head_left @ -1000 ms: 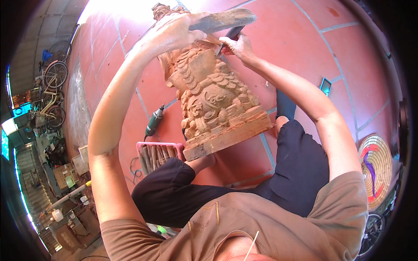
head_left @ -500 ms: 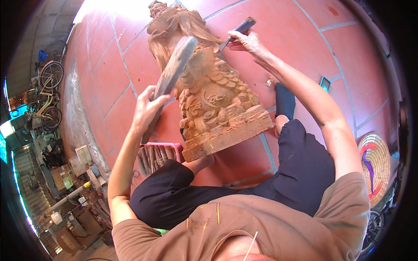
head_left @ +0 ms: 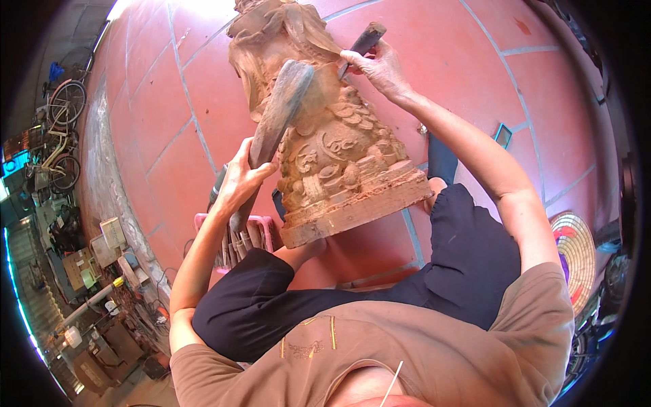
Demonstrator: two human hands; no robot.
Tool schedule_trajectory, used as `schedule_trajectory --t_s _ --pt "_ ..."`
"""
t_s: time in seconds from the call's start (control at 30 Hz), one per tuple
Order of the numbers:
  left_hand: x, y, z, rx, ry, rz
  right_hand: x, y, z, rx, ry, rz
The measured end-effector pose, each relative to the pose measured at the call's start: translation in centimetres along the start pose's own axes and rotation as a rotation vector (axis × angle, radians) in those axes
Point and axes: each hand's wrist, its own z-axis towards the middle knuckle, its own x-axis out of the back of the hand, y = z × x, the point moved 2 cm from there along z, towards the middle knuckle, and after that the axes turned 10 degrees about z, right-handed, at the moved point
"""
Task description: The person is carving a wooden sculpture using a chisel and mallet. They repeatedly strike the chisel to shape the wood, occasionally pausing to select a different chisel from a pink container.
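Your carved statue [head_left: 352,152] is on the tiled floor [head_left: 461,88], well in from its left edge. Looks like chiselling: your right hand [head_left: 385,68] pinches the chisel [head_left: 369,38], left hand [head_left: 239,175] wraps the bat [head_left: 274,112]. Next tap probably wants a steady angle. Statue's top is cropped; can't tell if the chisel's touching.
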Motion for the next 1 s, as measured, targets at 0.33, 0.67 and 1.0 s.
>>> schedule_trajectory --t_s 0.33,0.67,1.0 --pt "-0.6 -0.4 0.0 -0.02 0.007 -0.016 -0.3 -1.5 1.5 0.158 -0.067 -0.32" --pt "-0.7 -0.1 -0.1 0.017 -0.036 -0.001 -1.7 -2.0 0.8 0.254 -0.076 -0.431" --pt "-0.3 1.4 -0.8 0.063 -0.01 -0.164 -2.3 -1.8 2.3 0.384 -0.279 -0.576"
